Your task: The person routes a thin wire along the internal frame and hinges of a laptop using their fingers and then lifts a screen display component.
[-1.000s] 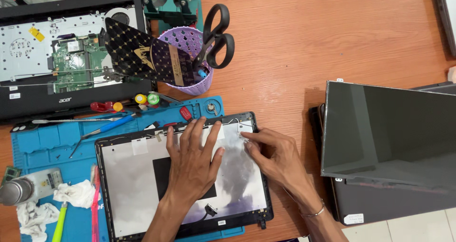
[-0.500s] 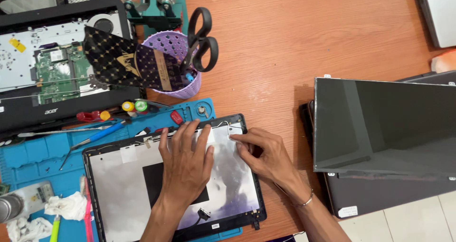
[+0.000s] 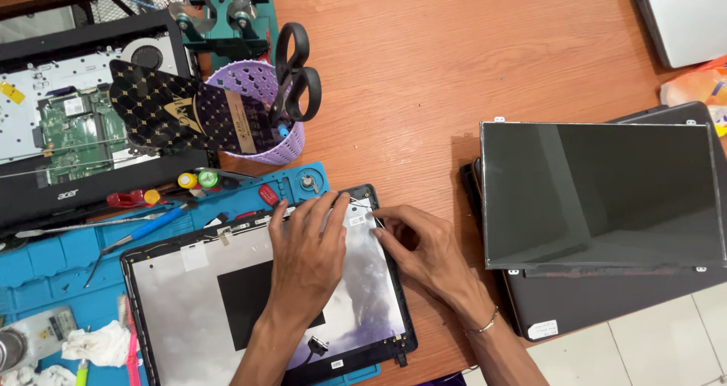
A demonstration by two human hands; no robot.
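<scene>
A reddish wooden table (image 3: 469, 60) fills the view, with pale floor tiles at its lower right corner. The left hand (image 3: 307, 253) lies flat and open, fingers spread, on the silvery inside of a laptop lid (image 3: 189, 295) that rests on a blue work mat (image 3: 45, 272). The right hand (image 3: 424, 246) is beside it, fingers curled loosely, fingertips (image 3: 375, 218) pressing at the lid's upper right edge; it grips nothing that can be seen. A black rectangular patch (image 3: 242, 303) sits on the lid left of the left wrist, and a small white square sticker (image 3: 195, 257) further left. A small white label (image 3: 337, 364) lies on the lid's lower frame, below the left forearm. Right of the right hand, a loose screen panel (image 3: 598, 193) rests on a dark laptop (image 3: 606, 303), which bears a white sticker (image 3: 543, 329) at its lower left corner. Above the hands stands a purple basket (image 3: 269, 140) holding scissors (image 3: 295, 71) and a black, gold-patterned packet (image 3: 182, 113). Further left lies an opened laptop base (image 3: 68, 128) with a green board.
</scene>
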